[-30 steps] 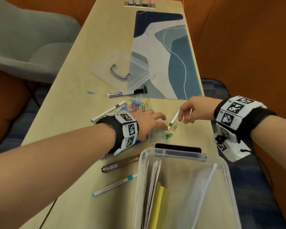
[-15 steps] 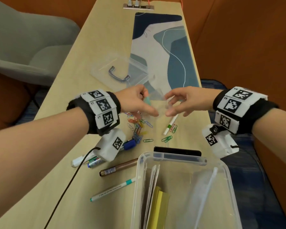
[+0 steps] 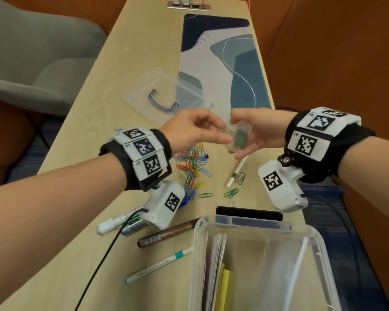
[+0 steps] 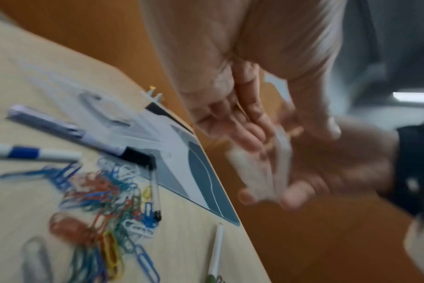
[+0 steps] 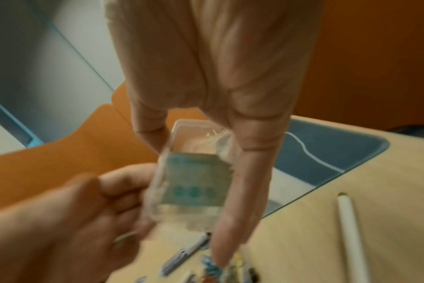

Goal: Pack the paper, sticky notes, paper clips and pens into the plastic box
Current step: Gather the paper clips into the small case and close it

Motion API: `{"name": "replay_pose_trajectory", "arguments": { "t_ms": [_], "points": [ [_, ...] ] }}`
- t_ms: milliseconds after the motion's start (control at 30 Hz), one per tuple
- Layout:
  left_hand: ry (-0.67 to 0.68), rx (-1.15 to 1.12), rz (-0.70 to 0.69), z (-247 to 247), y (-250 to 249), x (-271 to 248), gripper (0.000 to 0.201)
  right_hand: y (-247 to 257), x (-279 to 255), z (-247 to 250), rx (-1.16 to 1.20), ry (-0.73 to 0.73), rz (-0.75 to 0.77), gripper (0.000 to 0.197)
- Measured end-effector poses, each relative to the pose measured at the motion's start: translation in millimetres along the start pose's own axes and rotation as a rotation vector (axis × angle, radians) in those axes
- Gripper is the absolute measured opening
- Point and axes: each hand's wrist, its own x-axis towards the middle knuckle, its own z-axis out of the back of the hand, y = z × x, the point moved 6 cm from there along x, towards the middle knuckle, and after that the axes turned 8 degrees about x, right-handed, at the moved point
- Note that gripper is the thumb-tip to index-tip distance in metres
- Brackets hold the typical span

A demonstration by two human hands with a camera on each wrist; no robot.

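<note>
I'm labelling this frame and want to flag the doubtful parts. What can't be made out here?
- Small clear case, head view: both hands' fingers cover it; open or closed, unclear.
- Its teal label, right wrist view: motion blur, unreadable.
- Left hand and right hand: grip points smeared in the left wrist view.
- Plastic box: cut off by the bottom edge, head view.
- Pens: partly behind the left wrist camera.

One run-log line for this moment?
both hands hold small clear case | paper clips loose on table | plastic box open
</note>
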Motion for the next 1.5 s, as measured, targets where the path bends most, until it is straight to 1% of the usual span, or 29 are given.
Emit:
{"name": "replay_pose_trajectory", "arguments": {
  "t_ms": [33, 67, 100, 133, 167, 200, 233, 267, 333, 367, 433, 500, 633, 733, 867, 933, 967, 1000, 1067, 1100, 1167, 1233, 1300, 1367, 1400, 1433, 1500],
  "points": [
    [-0.062, -0.002, 0.023, 8, 8, 1, 0.025, -3, 1, 3, -0.008, -0.02, -0.008, 0.023],
    [-0.094, 0.046, 0.05, 13, 16, 3, 0.029, -7, 3, 6, -0.006, -0.027, -0.03, 0.015],
    [-0.08, 0.184, 0.094, 15, 25, 4, 0.038, -13, 5, 8, 0.002, -0.031, -0.065, 0.008],
    [-0.017, 0.406, 0.146, 14, 35, 6, 0.054, -19, 5, 9, 0.006, -0.034, -0.1, 0.003],
    [0.08, 0.648, 0.192, 10, 46, 6, 0.076, -25, 7, 10, 0.007, -0.036, -0.136, 0.004],
    [0.163, 0.838, 0.219, 6, 55, 6, 0.096, -30, 9, 11, 0.004, -0.037, -0.173, 0.007],
    [0.212, 0.946, 0.231, 2, 62, 5, 0.112, -36, 11, 11, -0.006, -0.038, -0.203, 0.008],
    [0.232, 0.985, 0.234, 0, 67, 6, 0.121, -40, 13, 11, -0.019, -0.04, -0.223, 0.009],
    [0.239, 1.011, 0.246, -5, 75, 7, 0.128, -45, 17, 14, -0.047, -0.058, -0.236, 0.022],
    [0.24, 1.042, 0.245, -7, 78, 6, 0.128, -46, 19, 15, -0.063, -0.069, -0.232, 0.025],
    [0.226, 1.117, 0.226, -10, 82, 4, 0.122, -47, 20, 15, -0.104, -0.078, -0.227, 0.02],
    [0.201, 1.118, 0.193, -12, 83, 1, 0.109, -49, 21, 15, -0.15, -0.076, -0.229, 0.017],
    [0.183, 0.968, 0.161, -12, 82, 4, 0.072, -50, 24, 11, -0.207, -0.066, -0.213, 0.017],
    [0.194, 0.902, 0.143, -14, 81, 6, 0.048, -51, 24, 10, -0.234, -0.062, -0.219, 0.015],
    [0.162, 0.893, 0.144, -14, 81, 9, 0.03, -53, 24, 7, -0.273, -0.035, -0.219, 0.016],
    [0.12, 0.839, 0.188, -9, 82, 10, 0.02, -52, 25, 7, -0.286, -0.031, -0.209, 0.016],
    [0.105, 0.761, 0.229, -6, 81, 11, 0.012, -52, 26, 7, -0.296, -0.033, -0.206, 0.016],
    [0.108, 0.653, 0.268, -3, 80, 11, 0.01, -51, 27, 6, -0.307, -0.035, -0.203, 0.017],
    [0.142, 0.402, 0.31, -1, 69, 12, 0.022, -50, 27, 5, -0.317, -0.033, -0.194, 0.019],
    [0.155, 0.3, 0.305, -3, 60, 13, 0.024, -50, 28, 5, -0.323, -0.032, -0.189, 0.02],
    [0.178, 0.233, 0.258, -12, 38, 14, 0.022, -51, 28, 1, -0.347, -0.025, -0.192, 0.02],
    [0.193, 0.288, 0.232, -25, 20, 15, 0.017, -52, 28, -4, -0.376, -0.01, -0.198, 0.021],
    [0.209, 0.493, 0.218, -40, 11, 14, 0.006, -51, 28, -9, -0.402, 0.003, -0.199, 0.03],
    [0.226, 0.768, 0.184, -52, 5, 11, 0.018, -47, 28, -12, -0.39, 0.015, -0.182, 0.035],
    [0.243, 0.838, 0.164, -57, 5, 10, 0.023, -45, 27, -12, -0.375, 0.019, -0.177, 0.035],
    [0.255, 0.867, 0.139, -61, 4, 9, 0.026, -44, 27, -11, -0.36, 0.022, -0.174, 0.034],
    [0.223, 0.815, 0.087, -56, -3, 9, 0.03, -41, 27, -7, -0.329, 0.014, -0.161, 0.034]
  ]
}}
